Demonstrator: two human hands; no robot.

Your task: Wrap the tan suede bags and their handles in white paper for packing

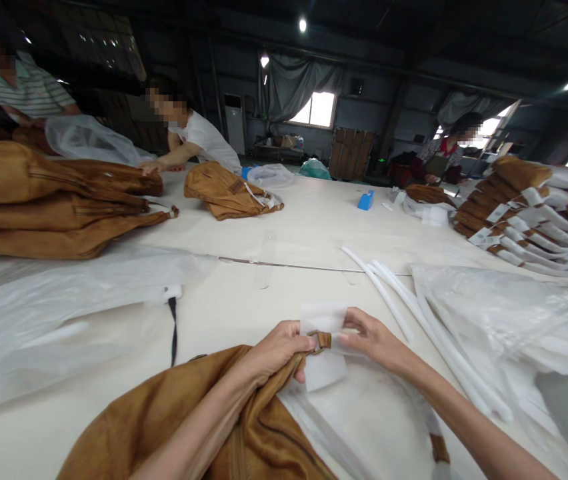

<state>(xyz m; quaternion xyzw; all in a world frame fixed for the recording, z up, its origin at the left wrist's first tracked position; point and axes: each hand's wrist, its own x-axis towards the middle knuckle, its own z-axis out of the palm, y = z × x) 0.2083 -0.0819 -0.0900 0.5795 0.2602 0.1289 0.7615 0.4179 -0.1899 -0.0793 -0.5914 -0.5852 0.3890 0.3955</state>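
Observation:
A brown leather bag (pixel 164 413) lies on the table under my forearms, its zipper facing up. My left hand (pixel 284 347) is closed on the bag's strap end, the thumb beside a metal strap ring (pixel 317 342). Behind the ring sits a sheet of thin white wrapping paper (pixel 325 375). My right hand (pixel 368 339) is at the paper's right edge, thumb and fingers closing around the white-wrapped strap beside the brown leather loop. That strap curves down to the right, where a bare brown part (pixel 439 448) shows.
White foam tubes (pixel 429 333) and clear plastic bags (pixel 504 313) lie to the right. More plastic (pixel 64 327) and stacked brown bags (pixel 39 207) are at left. Another bag (pixel 229 190), a blue tape dispenser (pixel 365 200) and wrapped bags (pixel 519 207) stand farther back. Three people work around the table.

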